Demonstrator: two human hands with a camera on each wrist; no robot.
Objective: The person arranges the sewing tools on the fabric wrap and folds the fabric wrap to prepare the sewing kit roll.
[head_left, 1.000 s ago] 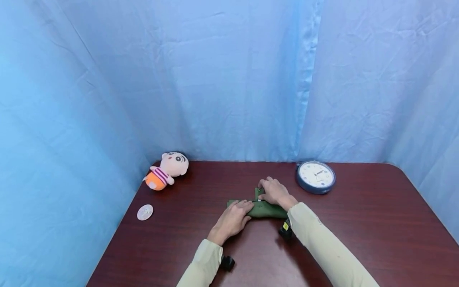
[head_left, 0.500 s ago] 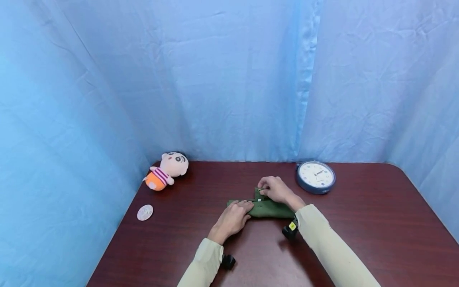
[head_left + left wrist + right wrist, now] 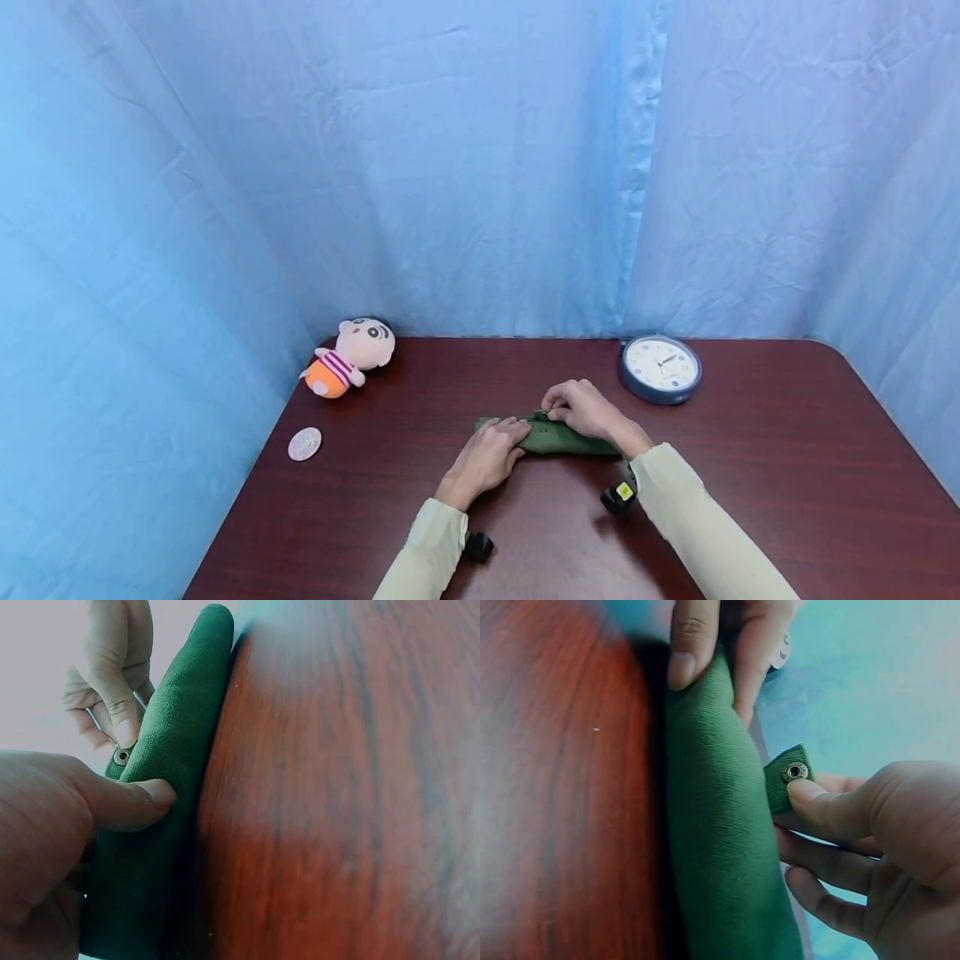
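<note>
A rolled green cloth bundle point(image 3: 567, 441) lies across the middle of the table. Over its left end is my left hand point(image 3: 483, 457); in the right wrist view the thumb is on one side of the cloth and fingers are on the other. My right hand point(image 3: 590, 411) pinches a short green strap point(image 3: 778, 796) between thumb and fingers at the bundle's far side. The strap carries a metal snap point(image 3: 796, 772), visible beside the thumb; the same fastener shows in the left wrist view. The right fingertips are partly hidden behind the strap.
A plush doll point(image 3: 350, 357) lies at the table's back left corner. Nearer on the left is a pale round disc point(image 3: 304, 444). A blue-rimmed clock point(image 3: 662, 367) lies face up at the back right. Blue curtains point(image 3: 480, 167) surround the dark wooden table point(image 3: 787, 450).
The strap that stuck out flat from the bundle's far side is now raised and drawn toward the roll by my right hand, which moved slightly nearer and right. My left hand stays put.
</note>
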